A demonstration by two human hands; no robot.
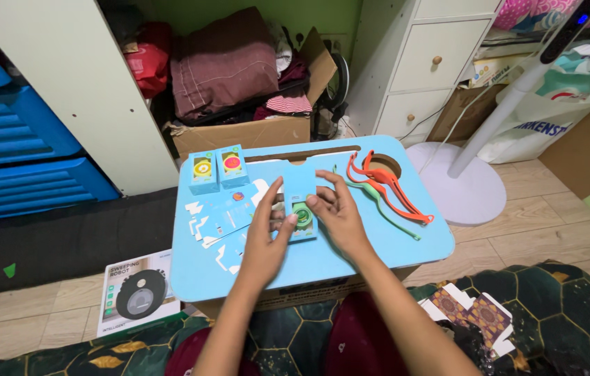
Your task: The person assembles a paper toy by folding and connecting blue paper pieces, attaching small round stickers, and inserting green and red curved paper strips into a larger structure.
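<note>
Both of my hands hold one small light-blue box (299, 200) with a green round picture on its front, just above the middle of a small blue table (406, 240). My left hand (268, 233) grips the box's left side and lower edge. My right hand (337, 211) pinches its right side, fingers curled over the top. Two similar boxes stand upright at the table's far left: one with a yellow picture (203, 171), one with a red picture (232, 166). Flat blue-and-white cardboard sheets (224, 219) lie under and left of my left hand.
Orange and green strap-like pieces (387, 186) lie at the table's right by a round hole. An open cardboard box of clothes (239, 132) stands behind the table. A flat carton picturing a round robot (136, 290) lies on the floor at left. A white fan base (463, 188) is at right.
</note>
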